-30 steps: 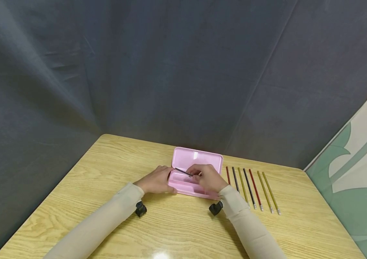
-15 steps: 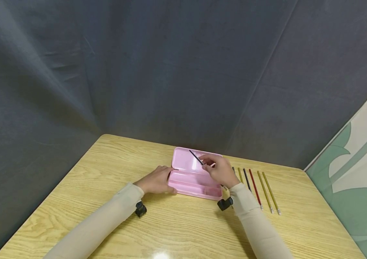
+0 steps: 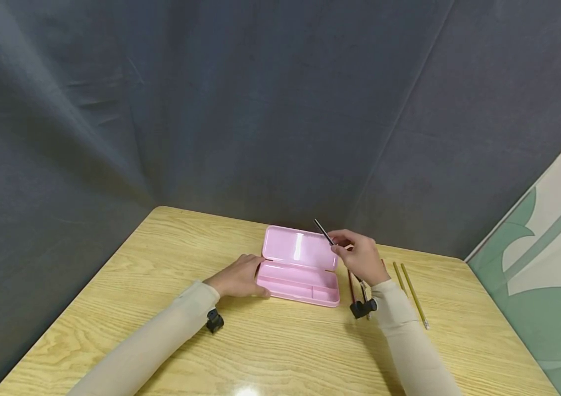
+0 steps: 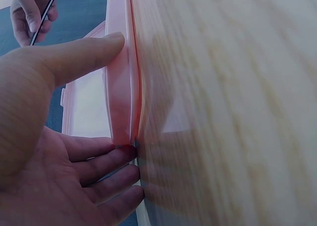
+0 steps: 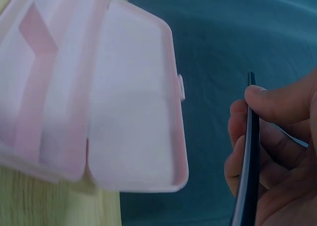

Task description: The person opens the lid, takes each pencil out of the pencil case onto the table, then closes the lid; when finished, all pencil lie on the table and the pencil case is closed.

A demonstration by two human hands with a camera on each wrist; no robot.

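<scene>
The pink pencil case (image 3: 290,271) lies with its lid (image 3: 295,247) raised, and no pencil shows inside its compartments. My left hand (image 3: 238,276) holds the case's left end. In the left wrist view its thumb (image 4: 91,55) lies on the case's wall and the other fingers touch the end. A black pencil (image 5: 251,151) is pinched between the thumb and fingers of my right hand (image 3: 359,258), raised right of the lid. Its upper tip points up and to the left. Part of the pencil is hidden behind that hand in the head view.
Below and beside the right forearm, several pencils lie in a row on the wooden table (image 3: 285,352), partly covered. Among them are a red pencil (image 3: 351,286) and a yellow pencil (image 3: 414,297). A dark curtain (image 3: 260,110) hangs behind the table.
My right hand has lifted the black pencil up out of the case and carried it right, past the lid's right edge. My left hand has stayed at the case's left end.
</scene>
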